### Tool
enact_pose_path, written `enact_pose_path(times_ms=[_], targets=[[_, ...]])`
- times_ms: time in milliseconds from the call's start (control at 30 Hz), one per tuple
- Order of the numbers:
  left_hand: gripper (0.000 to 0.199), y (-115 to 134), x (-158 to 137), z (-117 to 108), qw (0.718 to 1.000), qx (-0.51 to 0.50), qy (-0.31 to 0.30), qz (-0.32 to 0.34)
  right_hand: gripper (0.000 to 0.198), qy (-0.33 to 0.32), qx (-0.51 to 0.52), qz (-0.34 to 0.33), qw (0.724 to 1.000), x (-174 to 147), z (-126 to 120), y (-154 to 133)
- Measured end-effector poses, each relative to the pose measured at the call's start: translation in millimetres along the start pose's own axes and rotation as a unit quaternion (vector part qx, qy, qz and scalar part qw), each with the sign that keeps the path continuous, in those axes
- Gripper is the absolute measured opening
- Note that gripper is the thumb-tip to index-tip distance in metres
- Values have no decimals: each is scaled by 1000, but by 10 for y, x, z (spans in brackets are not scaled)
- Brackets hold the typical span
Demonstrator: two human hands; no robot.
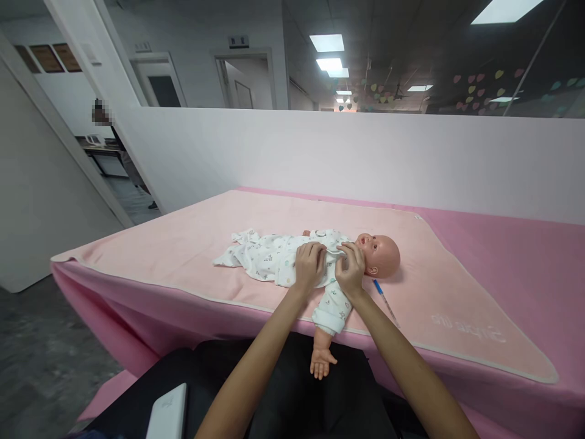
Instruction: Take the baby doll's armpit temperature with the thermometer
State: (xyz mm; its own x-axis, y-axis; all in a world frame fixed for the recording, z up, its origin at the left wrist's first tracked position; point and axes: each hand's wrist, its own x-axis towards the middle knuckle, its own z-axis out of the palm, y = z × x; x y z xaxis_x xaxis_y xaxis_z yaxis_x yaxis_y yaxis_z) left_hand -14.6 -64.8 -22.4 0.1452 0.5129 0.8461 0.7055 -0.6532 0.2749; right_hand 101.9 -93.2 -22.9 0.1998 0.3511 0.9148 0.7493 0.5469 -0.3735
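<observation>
A baby doll (pixel 385 256) lies on its back on a pale pink blanket (pixel 183 244), head to the right. It wears a white patterned baby outfit (pixel 269 256); one sleeve and a doll hand hang over the front edge toward me. My left hand (pixel 311 262) rests on the doll's chest with fingers bent together on the outfit's front cloth. Close beside it, near the doll's neck, my right hand (pixel 350 267) pinches the cloth by the collar. The fingertips of both hands partly cover whatever fastening is there.
A blue-capped thin stick, perhaps a thermometer or pen (pixel 384 299), lies right of my right hand. A pink cloth (pixel 525 262) covers the table under the blanket. A white flat device (pixel 167 411) lies on my lap. Behind stands a white partition (pixel 320 152); a person (pixel 128 158) is beyond the doorway.
</observation>
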Motion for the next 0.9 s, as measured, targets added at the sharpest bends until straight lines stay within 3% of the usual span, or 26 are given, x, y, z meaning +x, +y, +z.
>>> enact_pose_path(times_ms=[133, 300, 467, 900], targets=[[13, 19, -17, 7, 999, 4, 48, 9, 24, -82, -8, -44, 996, 22, 9, -19], [16, 27, -28, 16, 999, -33, 35, 21, 21, -119, -26, -32, 992, 28, 59, 14], [18, 20, -25, 29, 997, -62, 43, 0, 17, -135, -40, -31, 990, 25, 66, 38], [13, 58, -13, 27, 994, -82, 70, 30, 12, -133, -21, 0, 991, 35, 77, 20]])
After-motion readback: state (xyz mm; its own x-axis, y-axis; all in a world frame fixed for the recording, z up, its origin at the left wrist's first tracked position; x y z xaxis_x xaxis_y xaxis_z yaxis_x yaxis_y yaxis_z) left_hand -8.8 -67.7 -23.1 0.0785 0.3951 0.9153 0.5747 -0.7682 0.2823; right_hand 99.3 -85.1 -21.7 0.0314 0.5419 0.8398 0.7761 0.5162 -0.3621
